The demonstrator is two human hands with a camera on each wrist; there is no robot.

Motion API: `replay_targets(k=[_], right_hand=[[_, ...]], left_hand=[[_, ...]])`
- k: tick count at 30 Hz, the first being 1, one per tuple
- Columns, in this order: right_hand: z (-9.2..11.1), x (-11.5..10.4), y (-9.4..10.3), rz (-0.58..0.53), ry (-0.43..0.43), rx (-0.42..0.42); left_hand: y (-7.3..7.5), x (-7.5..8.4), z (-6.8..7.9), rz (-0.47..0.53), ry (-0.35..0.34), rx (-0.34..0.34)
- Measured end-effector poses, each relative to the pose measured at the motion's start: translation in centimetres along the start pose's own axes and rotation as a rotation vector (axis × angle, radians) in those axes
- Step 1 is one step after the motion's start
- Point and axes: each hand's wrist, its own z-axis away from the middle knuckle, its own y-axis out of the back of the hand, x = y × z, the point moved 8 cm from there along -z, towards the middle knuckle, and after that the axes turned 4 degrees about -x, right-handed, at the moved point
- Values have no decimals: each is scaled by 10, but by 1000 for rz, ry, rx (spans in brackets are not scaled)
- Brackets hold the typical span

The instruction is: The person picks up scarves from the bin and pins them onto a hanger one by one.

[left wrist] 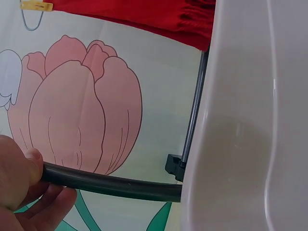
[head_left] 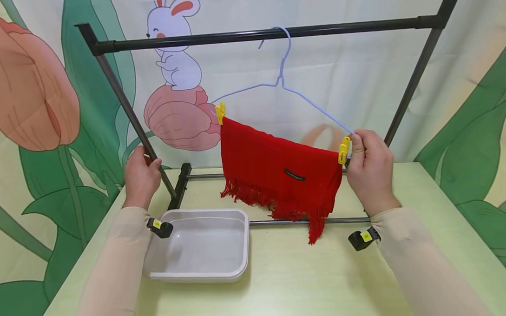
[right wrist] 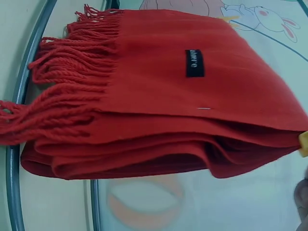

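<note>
A folded red scarf (head_left: pixel 278 163) with a fringe and a small dark label hangs from a light blue wire hanger (head_left: pixel 309 102). Two yellow clips clasp it to the hanger: the left clip (head_left: pixel 220 113) and the right clip (head_left: pixel 343 150). My right hand (head_left: pixel 371 169) pinches the hanger's right corner beside that clip. The hanger's hook loops over the top bar (head_left: pixel 223 36) of a black rack. Around the rack's left upright (head_left: pixel 127 105) my left hand (head_left: pixel 142 178) curls its thumb and fingers; the left wrist view shows the grip on the dark tube (left wrist: pixel 113 186).
A pale grey plastic basin (head_left: pixel 210 245) stands on the light table (head_left: pixel 307 281), below the left forearm. The rack's lower crossbar (head_left: pixel 271 222) runs behind the basin and under the scarf's fringe. A printed curtain (head_left: pixel 356 78) with tulips and a rabbit hangs behind.
</note>
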Motion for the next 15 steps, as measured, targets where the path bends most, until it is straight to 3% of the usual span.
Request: replay_targets(k=[6,12,15], right_hand=[[-6,6,3,-4,-50,-96],[-1,23,6,-36,-219,-246],[5,30,11,-34,-253,-265]], left_hand=[[1,-2,0,23,6,5],[4,-6,2,20,32,-8],[11,-9,8,17,36,26]])
